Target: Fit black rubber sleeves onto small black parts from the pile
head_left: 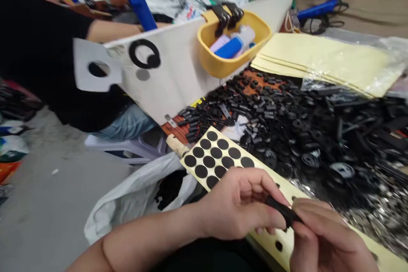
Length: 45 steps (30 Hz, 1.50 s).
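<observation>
Both my hands meet over a pale yellow sheet of round black stickers at the table's near edge. My left hand is closed, thumb and fingers pinching a small black ribbed cylindrical part. On the other end of the same part, the fingertips of my right hand are pressed together. The part lies tilted between the hands, its ends partly covered by fingers. Beyond the sheet spreads a heap of small black plastic parts.
A white divider board carries a clipped yellow bin. Yellow sheets lie at the back right, shiny metal pieces at the right. A white bag hangs by the near edge. Another person sits beyond the divider.
</observation>
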{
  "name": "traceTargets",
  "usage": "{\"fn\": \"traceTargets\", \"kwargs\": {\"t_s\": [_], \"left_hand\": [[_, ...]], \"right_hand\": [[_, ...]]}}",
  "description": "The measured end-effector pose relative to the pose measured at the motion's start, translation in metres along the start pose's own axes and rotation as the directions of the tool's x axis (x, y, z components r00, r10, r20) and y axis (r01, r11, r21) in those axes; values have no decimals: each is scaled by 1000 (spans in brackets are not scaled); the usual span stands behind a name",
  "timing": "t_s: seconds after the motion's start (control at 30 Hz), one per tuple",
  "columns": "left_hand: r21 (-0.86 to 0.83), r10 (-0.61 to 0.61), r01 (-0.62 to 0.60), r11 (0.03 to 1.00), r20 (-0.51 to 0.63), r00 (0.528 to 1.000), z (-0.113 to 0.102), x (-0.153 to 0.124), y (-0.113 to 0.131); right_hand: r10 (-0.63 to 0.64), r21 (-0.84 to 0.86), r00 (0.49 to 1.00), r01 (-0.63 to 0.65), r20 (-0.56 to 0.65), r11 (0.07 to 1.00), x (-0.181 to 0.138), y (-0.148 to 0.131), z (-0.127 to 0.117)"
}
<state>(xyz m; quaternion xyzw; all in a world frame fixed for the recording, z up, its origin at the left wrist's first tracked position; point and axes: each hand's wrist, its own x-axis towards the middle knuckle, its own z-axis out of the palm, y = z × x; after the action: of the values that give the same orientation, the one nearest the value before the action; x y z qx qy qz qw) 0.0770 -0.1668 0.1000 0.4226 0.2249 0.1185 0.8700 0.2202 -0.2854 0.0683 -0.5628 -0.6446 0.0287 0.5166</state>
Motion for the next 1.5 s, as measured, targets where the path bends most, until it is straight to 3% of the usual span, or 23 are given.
{"fn": "traceTargets", "kwargs": {"t_s": [0.13,0.2,0.27,0.37,0.47,0.53,0.6,0.7,0.8,0.93,1.07,1.17,1.3,1.37,1.43,1.5], "left_hand": [[25,-44,43,999,45,998,2,-3,6],[78,26,-30,996,54,998,4,-5,7],[198,175,-179,964,39,984,8,-7,5],[455,458,-440,774,75,886,11,-8,0],[610,632,-598,520,196,750,11,-7,-6],[644,649,-616,454,234,724,10,-5,-9],[626,595,-562,541,188,782,10,-2,-9],[432,385,-357,828,25,923,8,4,-8],[175,182,-174,969,-33,983,5,10,-8],[49,101,-98,994,-63,993,-1,14,-11],[41,100,-96,994,-89,991,-6,15,-13],[48,92,-88,995,-96,991,-8,14,-13],[86,77,-68,994,-110,991,-12,13,-14],[149,108,-90,985,-115,987,-13,12,-14],[253,184,-151,956,-110,977,-13,10,-13],[373,288,-242,896,-72,955,-11,8,-13]], "right_hand": [[-9,-58,992,2,-124,998,10,-21,2],[14,-46,984,-22,-178,999,11,-30,8],[88,10,968,-89,-235,996,11,-36,13],[351,193,894,-306,-279,932,6,-41,15],[624,424,770,-524,-135,739,0,-40,13],[705,536,708,-587,-22,607,-4,-37,11],[730,579,683,-604,23,547,-7,-33,12],[751,553,658,-604,-62,574,-8,-26,14],[769,535,636,-628,-67,566,-6,-19,16],[769,535,638,-634,-45,558,-4,-12,17],[713,380,693,-633,-112,675,-6,-11,21],[638,220,751,-603,-169,767,-5,-9,24],[472,125,867,-456,-159,881,-4,-2,24],[413,95,896,-403,-164,910,-4,-1,24],[451,141,878,-432,-160,891,-5,-2,24],[569,251,816,-532,-104,809,-4,-5,24]]}}
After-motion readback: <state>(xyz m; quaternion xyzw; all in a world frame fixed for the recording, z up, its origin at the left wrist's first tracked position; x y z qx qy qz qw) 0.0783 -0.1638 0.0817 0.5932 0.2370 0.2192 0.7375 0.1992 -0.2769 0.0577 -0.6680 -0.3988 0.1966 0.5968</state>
